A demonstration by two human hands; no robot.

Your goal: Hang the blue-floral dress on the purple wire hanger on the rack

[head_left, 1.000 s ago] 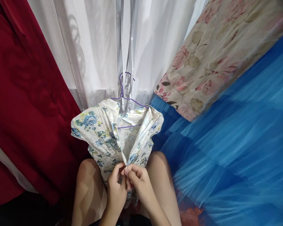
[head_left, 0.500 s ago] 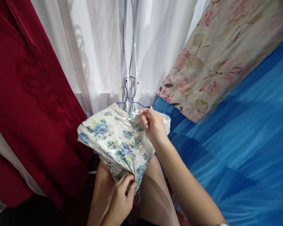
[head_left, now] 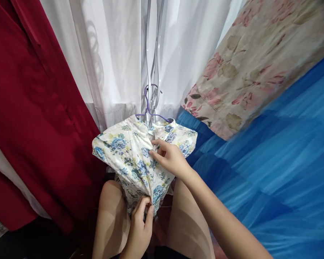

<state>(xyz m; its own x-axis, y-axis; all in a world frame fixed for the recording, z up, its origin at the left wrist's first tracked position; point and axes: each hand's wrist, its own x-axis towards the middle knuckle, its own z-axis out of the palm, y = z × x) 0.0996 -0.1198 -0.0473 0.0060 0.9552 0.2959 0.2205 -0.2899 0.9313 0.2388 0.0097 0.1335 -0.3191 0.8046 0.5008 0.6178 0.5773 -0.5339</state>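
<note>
A short white shirt [head_left: 118, 144] with blue flowers and green leaves hangs on a purple hanger [head_left: 147, 104] in front of me. My left hand [head_left: 142, 219] pinches the shirt's front edge low down, between thumb and forefinger. Higher up, just below the collar, my right hand [head_left: 169, 156] has its thumb and forefinger on the same front edge, closed on the cloth. The collar is parted at the neck, and the front hangs in folds between both hands. Whatever fastenings the front has are too small to make out.
White curtains [head_left: 116, 54] hang behind, with thin white straps [head_left: 149, 46] running down to the hanger. Red cloth [head_left: 37, 108] is at the left. On the right hang a pink-flowered cream cloth [head_left: 240, 72] and blue gauzy fabric [head_left: 272, 172]. My bare knees [head_left: 113, 208] flank the shirt.
My right hand has come down from the collar on the right to the front edge and taken hold there. My left hand keeps its pinch at the bottom.
</note>
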